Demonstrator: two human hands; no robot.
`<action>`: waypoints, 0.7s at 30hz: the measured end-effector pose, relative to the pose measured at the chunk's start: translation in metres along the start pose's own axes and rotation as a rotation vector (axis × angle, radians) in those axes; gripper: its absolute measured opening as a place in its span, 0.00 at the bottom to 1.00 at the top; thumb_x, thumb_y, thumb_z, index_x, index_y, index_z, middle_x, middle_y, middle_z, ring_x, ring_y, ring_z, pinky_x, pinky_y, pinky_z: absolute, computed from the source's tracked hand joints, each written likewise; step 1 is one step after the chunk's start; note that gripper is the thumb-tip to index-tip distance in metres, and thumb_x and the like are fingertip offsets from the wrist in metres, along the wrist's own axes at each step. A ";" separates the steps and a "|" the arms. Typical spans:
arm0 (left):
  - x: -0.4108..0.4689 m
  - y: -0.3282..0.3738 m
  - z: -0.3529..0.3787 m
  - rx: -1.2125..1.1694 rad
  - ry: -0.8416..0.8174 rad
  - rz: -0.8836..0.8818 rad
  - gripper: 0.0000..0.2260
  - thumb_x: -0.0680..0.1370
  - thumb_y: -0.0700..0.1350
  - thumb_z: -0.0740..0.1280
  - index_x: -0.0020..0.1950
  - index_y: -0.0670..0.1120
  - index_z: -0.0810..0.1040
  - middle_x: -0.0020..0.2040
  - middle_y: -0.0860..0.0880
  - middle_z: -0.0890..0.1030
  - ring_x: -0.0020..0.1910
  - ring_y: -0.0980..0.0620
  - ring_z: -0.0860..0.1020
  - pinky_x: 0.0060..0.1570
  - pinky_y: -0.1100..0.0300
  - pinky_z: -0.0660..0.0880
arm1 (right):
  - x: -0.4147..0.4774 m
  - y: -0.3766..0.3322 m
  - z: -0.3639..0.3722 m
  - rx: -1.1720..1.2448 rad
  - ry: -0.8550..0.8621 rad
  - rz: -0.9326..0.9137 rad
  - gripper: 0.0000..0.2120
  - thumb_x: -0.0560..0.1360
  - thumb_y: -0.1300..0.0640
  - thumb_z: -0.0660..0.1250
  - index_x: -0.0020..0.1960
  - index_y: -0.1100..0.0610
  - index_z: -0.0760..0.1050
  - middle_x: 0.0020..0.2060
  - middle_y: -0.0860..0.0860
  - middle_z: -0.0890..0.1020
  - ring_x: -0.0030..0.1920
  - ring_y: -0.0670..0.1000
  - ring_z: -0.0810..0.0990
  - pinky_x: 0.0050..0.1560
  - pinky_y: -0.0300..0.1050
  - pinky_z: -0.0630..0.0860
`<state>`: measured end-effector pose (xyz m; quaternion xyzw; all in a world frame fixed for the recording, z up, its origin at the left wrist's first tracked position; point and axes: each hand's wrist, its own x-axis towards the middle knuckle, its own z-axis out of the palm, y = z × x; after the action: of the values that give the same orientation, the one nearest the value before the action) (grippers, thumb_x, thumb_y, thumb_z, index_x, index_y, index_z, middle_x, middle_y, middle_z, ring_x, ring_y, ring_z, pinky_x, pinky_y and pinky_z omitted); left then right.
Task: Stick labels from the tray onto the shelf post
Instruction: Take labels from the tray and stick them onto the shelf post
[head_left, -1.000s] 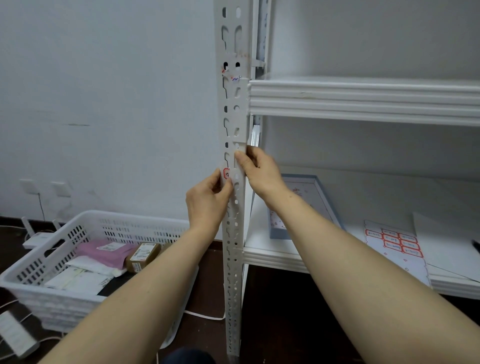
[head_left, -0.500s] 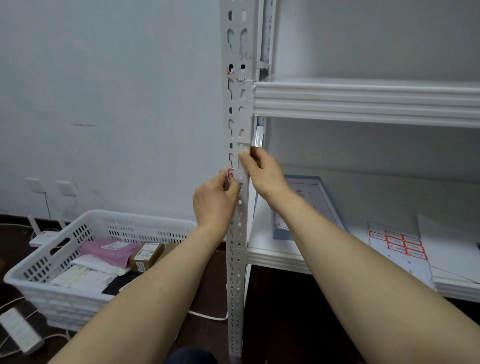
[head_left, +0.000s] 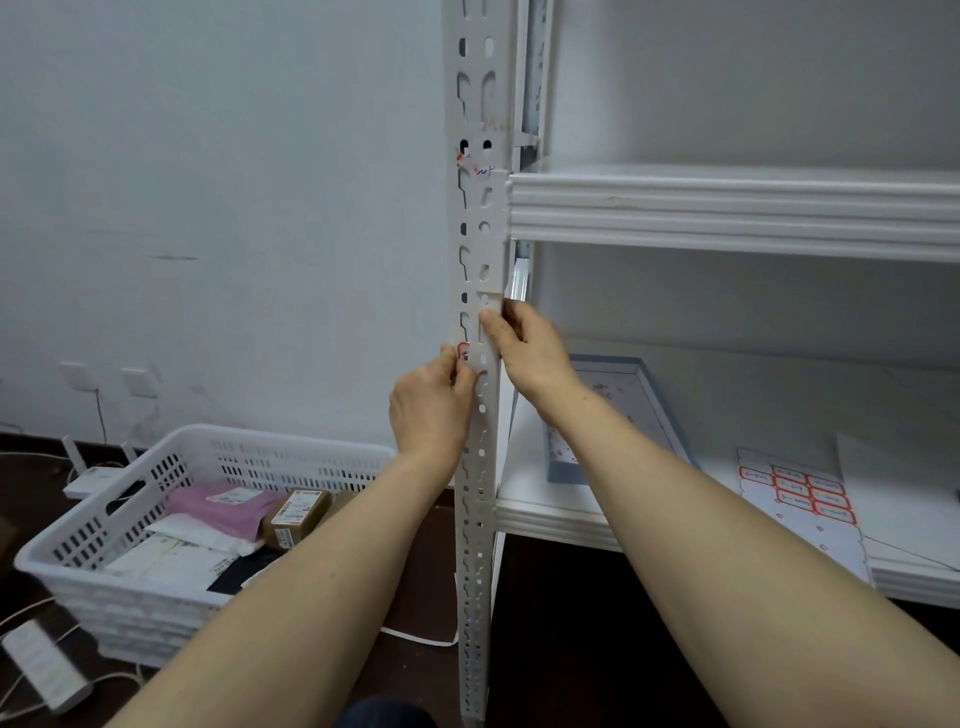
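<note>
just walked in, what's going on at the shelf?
A person is sticking a small red-bordered label onto the white perforated shelf post. The left hand pinches the label against the post's left edge. The right hand grips the post from the right, thumb on its front face. A sheet of labels with more red-bordered ones lies on the lower shelf. A white basket of parcels sits on the floor to the left.
</note>
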<state>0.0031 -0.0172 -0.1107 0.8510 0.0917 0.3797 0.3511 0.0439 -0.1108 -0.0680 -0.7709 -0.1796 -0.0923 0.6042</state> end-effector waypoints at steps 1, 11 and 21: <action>0.000 0.000 -0.001 0.013 0.000 0.009 0.17 0.81 0.49 0.58 0.41 0.40 0.77 0.32 0.37 0.77 0.36 0.35 0.74 0.36 0.51 0.70 | 0.000 0.000 0.000 0.000 0.000 0.000 0.15 0.78 0.51 0.62 0.61 0.58 0.73 0.54 0.54 0.81 0.56 0.53 0.79 0.61 0.54 0.75; 0.011 -0.003 -0.007 0.043 -0.007 -0.015 0.14 0.79 0.48 0.60 0.42 0.41 0.79 0.30 0.44 0.73 0.33 0.42 0.69 0.33 0.56 0.64 | -0.001 0.000 0.000 -0.018 -0.014 0.005 0.16 0.78 0.50 0.61 0.62 0.57 0.72 0.56 0.53 0.80 0.57 0.53 0.78 0.61 0.55 0.74; -0.015 -0.007 -0.012 -0.385 0.064 -0.290 0.06 0.75 0.45 0.66 0.49 0.48 0.81 0.43 0.51 0.83 0.44 0.51 0.81 0.50 0.52 0.78 | -0.003 0.000 -0.005 0.019 -0.062 0.017 0.16 0.79 0.52 0.60 0.64 0.57 0.72 0.57 0.52 0.80 0.57 0.52 0.78 0.61 0.51 0.75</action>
<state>-0.0153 -0.0123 -0.1183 0.7339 0.1499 0.3625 0.5545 0.0415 -0.1159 -0.0681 -0.7692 -0.1925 -0.0614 0.6063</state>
